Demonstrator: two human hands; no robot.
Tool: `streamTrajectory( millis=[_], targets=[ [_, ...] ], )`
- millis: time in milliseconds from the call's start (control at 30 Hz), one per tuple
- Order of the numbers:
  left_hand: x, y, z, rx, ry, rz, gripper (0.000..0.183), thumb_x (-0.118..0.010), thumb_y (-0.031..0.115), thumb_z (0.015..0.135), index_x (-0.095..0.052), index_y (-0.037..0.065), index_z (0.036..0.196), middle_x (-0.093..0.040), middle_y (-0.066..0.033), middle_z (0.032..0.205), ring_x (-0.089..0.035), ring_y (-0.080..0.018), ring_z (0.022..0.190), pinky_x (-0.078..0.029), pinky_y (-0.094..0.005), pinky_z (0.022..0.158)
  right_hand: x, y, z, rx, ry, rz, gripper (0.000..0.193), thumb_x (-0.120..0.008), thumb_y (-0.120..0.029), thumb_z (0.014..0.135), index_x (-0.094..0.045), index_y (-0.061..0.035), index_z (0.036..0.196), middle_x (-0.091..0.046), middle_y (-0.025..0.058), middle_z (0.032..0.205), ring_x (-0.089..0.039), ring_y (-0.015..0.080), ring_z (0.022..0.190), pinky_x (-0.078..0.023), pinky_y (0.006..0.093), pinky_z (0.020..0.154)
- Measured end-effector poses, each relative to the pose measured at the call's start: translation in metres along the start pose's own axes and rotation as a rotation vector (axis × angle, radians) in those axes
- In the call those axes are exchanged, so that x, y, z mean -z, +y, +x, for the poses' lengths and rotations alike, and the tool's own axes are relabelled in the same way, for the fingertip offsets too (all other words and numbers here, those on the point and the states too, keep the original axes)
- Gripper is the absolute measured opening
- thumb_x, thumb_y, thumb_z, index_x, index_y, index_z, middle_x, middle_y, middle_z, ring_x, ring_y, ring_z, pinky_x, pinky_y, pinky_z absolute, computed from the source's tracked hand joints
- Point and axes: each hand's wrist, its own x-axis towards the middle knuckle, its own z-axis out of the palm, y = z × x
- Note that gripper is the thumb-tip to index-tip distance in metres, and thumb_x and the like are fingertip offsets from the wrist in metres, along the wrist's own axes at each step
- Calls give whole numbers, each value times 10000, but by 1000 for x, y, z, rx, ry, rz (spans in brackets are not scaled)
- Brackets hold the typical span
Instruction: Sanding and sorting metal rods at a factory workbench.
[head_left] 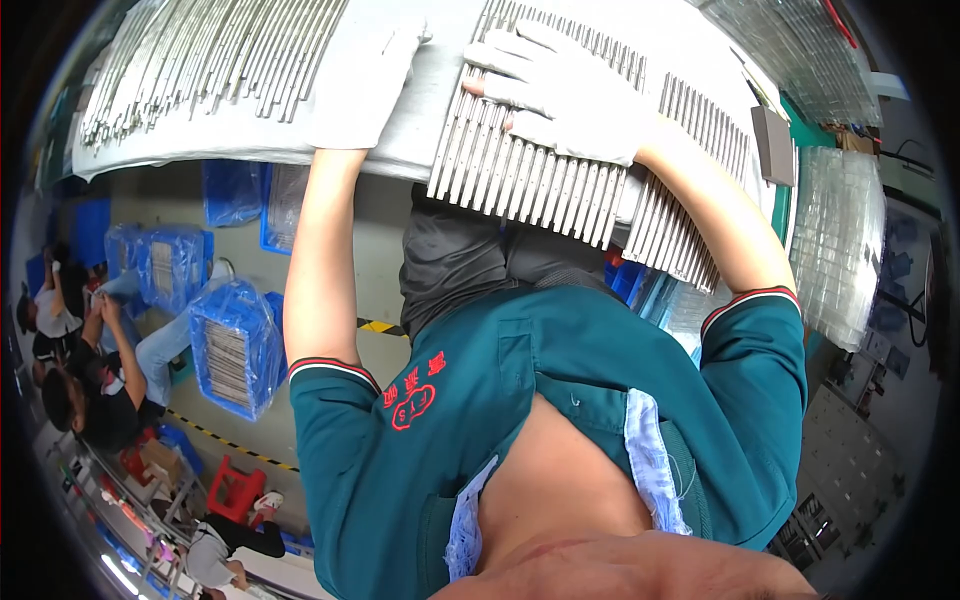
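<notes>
My right hand (570, 90), in a white glove with some bare fingertips, lies spread over a row of slim metal bars (530, 175) set side by side. The fingers rest across the bars and do not wrap round them. My left hand (370, 80), also white-gloved, is on the white-covered table (400, 150), between that row and a looser spread of thin metal bars (225, 55) at the left. Its fingers run to the top edge and blend into the white cover, so their pose is unclear. Another row of bars (670, 235) lies under my right forearm.
Clear plastic trays (840, 240) are stacked at the right, near a dark grey block (771, 145). Blue crates wrapped in plastic (235, 350) stand on the floor at left. Other people (100, 380) sit beyond them, near a red stool (237, 488).
</notes>
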Motion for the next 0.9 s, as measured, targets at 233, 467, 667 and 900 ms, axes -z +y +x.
streamTrajectory(
  millis=[233, 467, 667, 900],
  targets=[
    [-9, -17, 1, -106, 63, 194, 274, -546, 264, 1039, -718, 52, 1061, -635, -66, 797, -592, -189, 742, -491, -314, 737, -4, 2, -1, 11, -1, -15, 557, -435, -444, 1045, -486, -153, 1516, -397, 99, 1612, -307, 294, 1518, -165, 479, 1280],
    [-11, -11, 2, -39, 107, 286, 282, -565, 274, 1033, -735, 53, 1077, -642, -51, 777, -581, -149, 736, -489, -286, 740, -5, 1, 0, -10, 0, 19, 577, -466, -451, 1028, -472, -160, 1526, -401, 108, 1606, -309, 299, 1516, -166, 480, 1280],
    [-16, -20, 4, -293, 177, 233, 299, -560, 279, 1035, -733, 46, 1107, -645, -54, 772, -580, -156, 713, -489, -286, 753, 1, -1, 9, 9, 176, 167, 535, -523, -413, 1011, -543, -80, 1430, -436, 155, 1566, -384, 342, 1455, -281, 481, 1220],
    [-13, -37, -3, -115, 127, 336, 310, -548, 278, 1032, -692, 27, 1143, -682, -124, 937, -617, -218, 859, -496, -351, 795, -1, 4, 23, 16, 257, 121, 557, -507, -464, 1007, -543, -118, 1442, -440, 131, 1570, -383, 319, 1460, -264, 473, 1230]
  ],
)
